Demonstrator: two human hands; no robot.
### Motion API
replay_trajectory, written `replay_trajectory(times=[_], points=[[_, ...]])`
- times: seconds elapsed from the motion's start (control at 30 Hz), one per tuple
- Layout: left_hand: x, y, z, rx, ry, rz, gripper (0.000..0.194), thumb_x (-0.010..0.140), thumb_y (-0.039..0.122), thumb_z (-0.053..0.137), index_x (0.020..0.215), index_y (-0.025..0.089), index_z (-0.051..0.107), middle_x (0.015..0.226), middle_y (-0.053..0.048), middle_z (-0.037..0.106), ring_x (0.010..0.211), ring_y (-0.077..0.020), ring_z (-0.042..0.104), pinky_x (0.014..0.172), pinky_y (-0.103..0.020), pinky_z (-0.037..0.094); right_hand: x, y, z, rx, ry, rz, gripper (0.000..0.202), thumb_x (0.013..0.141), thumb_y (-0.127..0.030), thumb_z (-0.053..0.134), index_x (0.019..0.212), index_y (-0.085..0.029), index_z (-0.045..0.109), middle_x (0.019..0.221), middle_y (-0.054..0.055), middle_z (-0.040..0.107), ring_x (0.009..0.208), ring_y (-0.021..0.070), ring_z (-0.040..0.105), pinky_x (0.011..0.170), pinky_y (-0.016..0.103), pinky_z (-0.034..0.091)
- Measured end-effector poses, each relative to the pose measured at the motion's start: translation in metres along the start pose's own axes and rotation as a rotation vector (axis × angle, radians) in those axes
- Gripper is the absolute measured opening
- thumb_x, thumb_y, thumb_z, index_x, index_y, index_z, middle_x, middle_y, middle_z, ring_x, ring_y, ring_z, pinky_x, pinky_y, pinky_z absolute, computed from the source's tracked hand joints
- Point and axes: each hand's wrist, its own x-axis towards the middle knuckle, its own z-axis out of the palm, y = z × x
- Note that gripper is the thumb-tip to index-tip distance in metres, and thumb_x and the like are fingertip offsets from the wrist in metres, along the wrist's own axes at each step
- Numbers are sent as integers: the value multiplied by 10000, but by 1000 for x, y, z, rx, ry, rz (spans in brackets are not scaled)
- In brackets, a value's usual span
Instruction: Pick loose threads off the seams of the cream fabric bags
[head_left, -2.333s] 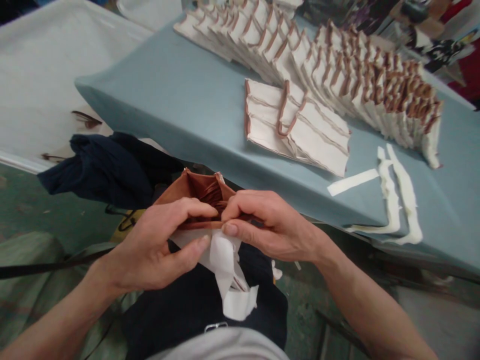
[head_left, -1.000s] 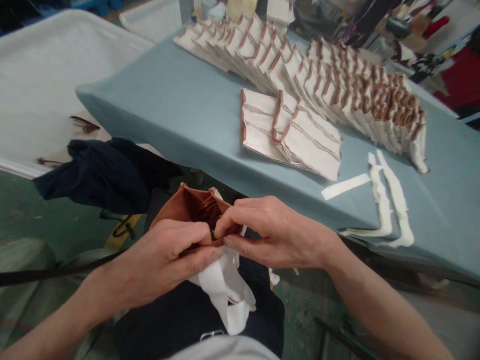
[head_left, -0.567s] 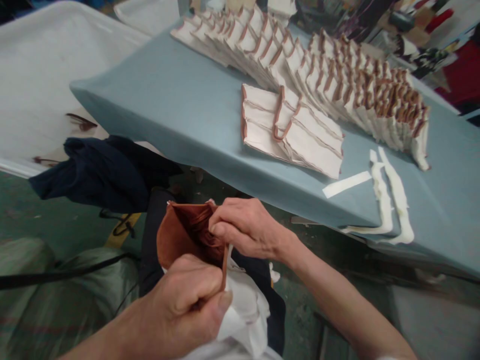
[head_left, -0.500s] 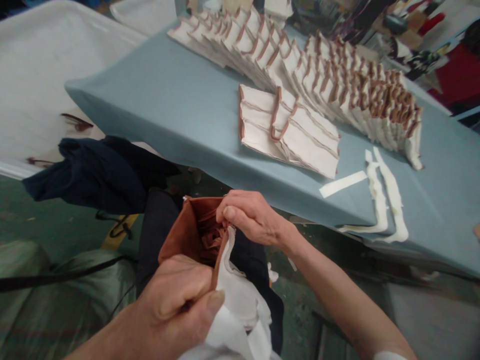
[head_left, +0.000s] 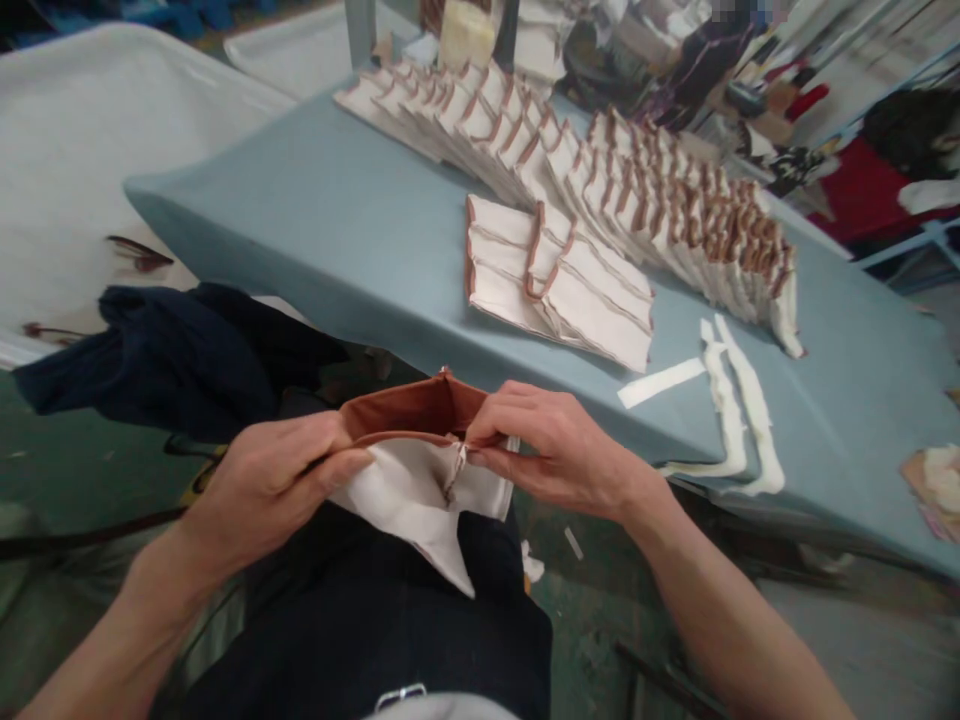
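Note:
Over my lap I hold a brown-and-white fabric pouch (head_left: 409,480), with its mouth open and brown cloth showing inside. White cloth covers its outer side, and a loose white flap hangs down in a point. My left hand (head_left: 270,480) pinches the brown rim at its left, thumb on the white side. At the corner seam on the right, my right hand (head_left: 559,450) is closed on the rim, fingertips and thumb together. Beyond my hands, on the table, lie several flat white pieces with brown edges (head_left: 600,300), partly overlapping.
A blue-grey table (head_left: 300,220) slants across the view, carrying long overlapping rows of brown-edged white pieces (head_left: 637,190). White strips (head_left: 727,400) lie near its front edge. Dark blue cloth (head_left: 165,345) hangs beside a white bin (head_left: 90,110) at left.
The pouch has turned and its rim is spread sideways between my hands. My left hand has moved left and away from me; the right grips the corner seam. My view has shifted slightly.

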Motion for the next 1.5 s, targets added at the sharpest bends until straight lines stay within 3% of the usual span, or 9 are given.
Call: replay_trajectory(times=[0.13,0.23,0.33,0.4,0.6,0.83,1.07,1.23,1.5], points=[[23,-2,-11,-47,-21,59,315,1112,460,560,1027,197,711,932,3,742,848,-159,692,805,-239,476,11,-21,-37,-11,-61,-3,118,1085,-209,617,1046,-174,723,972,56,785,889,164,673,794,282,456],[46,13,-17,-58,-25,196,392,1127,518,485,1194,198,702,1112,-44,776,1045,-217,710,955,-283,497,23,-27,-56,43,-115,1,129,1073,-248,655,1016,-163,732,896,31,750,800,137,637,727,258,428],[68,40,-23,-42,-47,260,248,1093,401,567,1157,198,695,1110,-50,787,1058,-226,715,968,-306,505,33,-24,-65,176,-137,8,205,1068,-321,669,954,-156,710,806,-11,689,685,101,558,648,235,387],[77,57,-26,-65,-85,212,129,1027,271,614,1106,205,692,1065,-21,781,995,-195,720,904,-277,510,35,-21,-66,250,-129,3,253,1069,-360,664,921,-156,690,764,-33,647,646,89,507,622,230,365],[84,68,-27,-287,-203,41,196,981,177,534,872,212,693,782,72,708,680,-88,636,664,-183,469,31,-17,-53,258,-71,25,344,1080,-455,634,893,-168,666,773,-32,614,660,94,490,648,245,357],[80,59,-17,-336,-266,-40,265,977,216,497,808,186,699,689,54,652,617,-96,581,570,-184,436,28,-4,-30,478,-67,111,383,1018,-524,703,868,-176,647,770,-42,613,666,95,501,653,235,386],[81,60,-18,-436,-278,-52,262,953,192,480,761,194,658,683,62,621,606,-90,552,562,-165,434,28,-13,-25,508,-1,143,462,877,-600,825,857,-181,632,779,-45,601,677,98,495,630,233,379],[76,55,-19,-440,-292,-22,269,1032,234,493,827,193,662,765,41,661,701,-112,593,645,-193,454,29,-16,-20,466,35,156,474,917,-621,772,843,-186,597,775,-42,581,676,99,498,622,243,359],[70,50,-20,-439,-306,-24,338,1089,302,448,831,192,638,750,32,615,704,-129,564,652,-219,443,32,-6,-10,776,-47,193,501,881,-622,825,844,-178,597,774,-48,561,659,89,461,585,228,366]])
